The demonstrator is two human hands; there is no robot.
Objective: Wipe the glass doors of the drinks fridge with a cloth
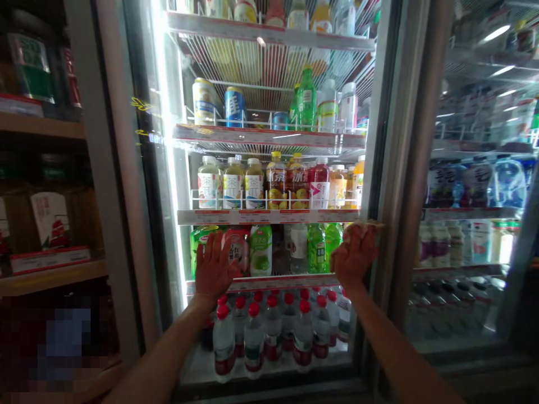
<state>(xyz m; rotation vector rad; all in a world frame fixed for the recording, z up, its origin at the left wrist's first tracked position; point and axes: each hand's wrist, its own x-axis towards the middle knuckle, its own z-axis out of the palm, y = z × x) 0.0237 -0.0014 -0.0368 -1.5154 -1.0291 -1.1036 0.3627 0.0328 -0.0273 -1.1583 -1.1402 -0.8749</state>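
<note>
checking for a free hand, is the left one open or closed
Open: the left hand shows its back, with the fingers extended, not curled into a fist.

The brightly lit top shelf carries a row of bottles. On the second shelf, two large cans stand at left, green bottles right of centre. Tea bottles and juice bottles line the third shelf. The fourth shelf holds green drinks toward the right. Clear, red-capped bottles crowd the cooler floor.
</note>
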